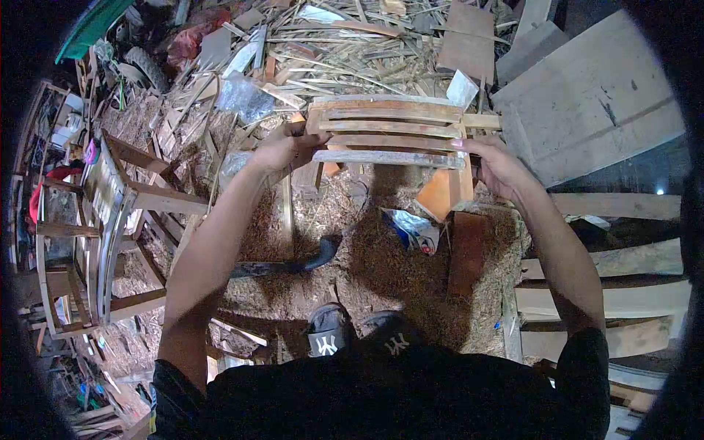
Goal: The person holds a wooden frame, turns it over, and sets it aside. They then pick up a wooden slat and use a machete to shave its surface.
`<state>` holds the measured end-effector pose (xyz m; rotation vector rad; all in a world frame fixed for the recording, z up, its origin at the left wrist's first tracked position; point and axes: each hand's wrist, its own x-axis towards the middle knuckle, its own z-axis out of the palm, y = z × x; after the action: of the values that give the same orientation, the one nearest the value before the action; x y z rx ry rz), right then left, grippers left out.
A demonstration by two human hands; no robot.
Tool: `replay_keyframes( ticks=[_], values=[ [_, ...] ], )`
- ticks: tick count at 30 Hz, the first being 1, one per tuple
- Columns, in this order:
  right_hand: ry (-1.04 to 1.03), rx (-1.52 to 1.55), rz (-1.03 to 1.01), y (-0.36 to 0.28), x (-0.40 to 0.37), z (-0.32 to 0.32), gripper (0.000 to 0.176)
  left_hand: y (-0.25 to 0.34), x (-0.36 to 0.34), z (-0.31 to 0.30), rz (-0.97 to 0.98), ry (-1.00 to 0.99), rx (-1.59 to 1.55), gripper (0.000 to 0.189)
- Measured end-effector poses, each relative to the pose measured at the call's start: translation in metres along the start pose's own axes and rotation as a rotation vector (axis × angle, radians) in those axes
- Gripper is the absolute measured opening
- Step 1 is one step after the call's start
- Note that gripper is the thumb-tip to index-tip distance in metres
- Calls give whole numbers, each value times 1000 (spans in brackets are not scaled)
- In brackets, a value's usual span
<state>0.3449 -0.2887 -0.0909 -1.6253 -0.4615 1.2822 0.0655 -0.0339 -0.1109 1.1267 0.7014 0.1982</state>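
Observation:
Both hands hold a slatted wooden piece (392, 128) in front of the body, one at each side. It has several slightly curved horizontal slats, stacked one above another with narrow gaps. My left hand (290, 147) grips the left ends of the slats, fingers bent partly behind the wood. At the right ends, my right hand (493, 163) pinches the piece, the thumb lying on a slat and the other fingers largely hidden. Under the right side stands an orange-brown wood block (438, 193). A blue and white wrapper (414, 230) lies on the sawdust below.
Wooden frames (114, 213) stand at the left. Curved boards (601, 301) lie at the right, below a large flat panel (587, 95). Scrap sticks (352, 55) are heaped ahead. A dark curved object (293, 265) lies on the ground before the feet.

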Motion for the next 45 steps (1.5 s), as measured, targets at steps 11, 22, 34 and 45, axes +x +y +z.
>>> replay_keyframes(
  ticks=[11,22,34,45],
  values=[
    [61,-251,-403,-10,-18,18,63,-5,-9,3,90,115,253,64],
    [23,-551,-516,-6,-8,7,43,4,-8,0,83,-90,330,41],
    [56,-554,-545,2,-4,3,43,3,-16,8,92,-49,277,45],
    [8,-553,-535,-3,-7,5,42,2,-13,4,117,-22,340,43]
  ],
)
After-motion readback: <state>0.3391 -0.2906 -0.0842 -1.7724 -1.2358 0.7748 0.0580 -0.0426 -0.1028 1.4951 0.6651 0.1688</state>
